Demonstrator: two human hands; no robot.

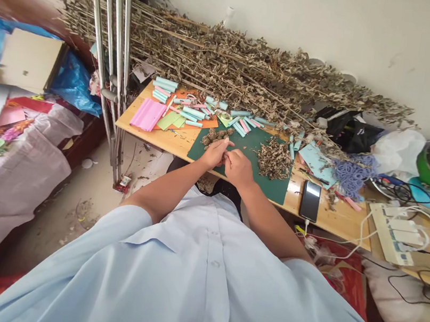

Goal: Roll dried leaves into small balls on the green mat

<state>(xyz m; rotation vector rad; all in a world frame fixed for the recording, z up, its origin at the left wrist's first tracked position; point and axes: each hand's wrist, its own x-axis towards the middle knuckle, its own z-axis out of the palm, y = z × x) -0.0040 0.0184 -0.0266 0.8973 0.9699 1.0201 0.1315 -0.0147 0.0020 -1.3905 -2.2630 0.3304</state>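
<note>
Over the front part of a dark green cutting mat point(243, 137), my left hand point(214, 153) and my right hand point(238, 168) meet, fingertips together. Both hands are closed in a pinch; whatever lies between the fingers is hidden or too small to name. Just beyond my left hand sits a cluster of brown balls of dried leaf point(214, 136). A loose pile of dried leaves point(274, 158) lies on the mat to the right of my right hand.
Long bundled dried stalks point(230, 56) stretch along the wall. Rolled paper tubes point(193, 112) and pink paper point(148, 114) lie on the wooden table point(177, 143). To the right are a phone point(309, 201), purple yarn point(354, 176) and a power strip point(390, 233). Crutches point(112, 49) stand left.
</note>
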